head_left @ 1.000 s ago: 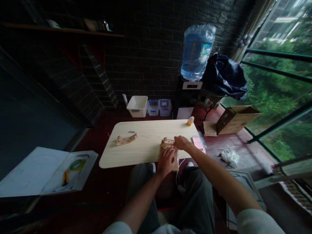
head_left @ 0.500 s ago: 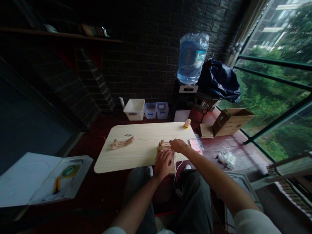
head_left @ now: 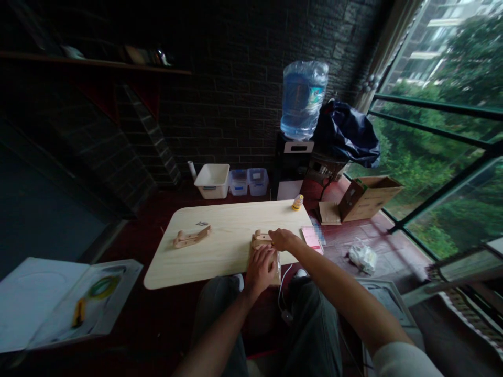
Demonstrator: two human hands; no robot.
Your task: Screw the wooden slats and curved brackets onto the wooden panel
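Observation:
Near the table's front edge, a small light-wood assembly with a rounded knob (head_left: 258,233) lies on a brown plastic-wrapped package (head_left: 276,278). My left hand (head_left: 260,269) lies over the package, its bent fingers gripping the near side of the wooden assembly. From the right, my right hand (head_left: 285,240) is closed on the assembly's right end; its fingertips hide whatever else they may hold. A second wooden assembly (head_left: 192,237), with an angled end, rests apart at the table's left. Behind it are small dark pieces (head_left: 201,223), too small to name.
The pale table (head_left: 223,212) bears a yellow-capped bottle (head_left: 297,203) and a pink-screened phone (head_left: 310,237). An open white case (head_left: 110,298) sits at left. Plastic bins (head_left: 212,182), a water dispenser (head_left: 293,173) and a cardboard box (head_left: 365,199) stand beyond. A white cable (head_left: 280,296) hangs in front.
The whole view has shifted slightly as the head moved. Both hands stay at the same wooden assembly, with only slight finger movement.

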